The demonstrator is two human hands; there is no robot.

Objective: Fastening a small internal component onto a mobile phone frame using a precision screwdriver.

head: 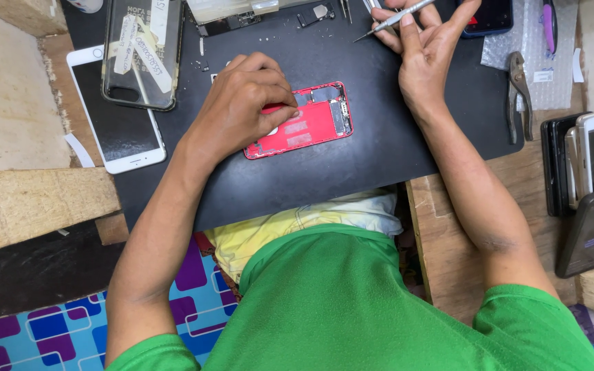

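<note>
The left hand point(238, 103) is pressing down on the red phone point(307, 122), fingers curled together over its left end, pinning it to the black mat point(352, 172) in the middle of the counter. The right hand point(424, 51) is hovering at the far edge, fingers clamped on a slim metal tool point(393, 19), tip pointing left. The phone is lying opened, insides showing, so the opening looks done; the inner work appears unfinished. A white phone point(115, 130) is sitting left, pliers point(519, 93) right.
</note>
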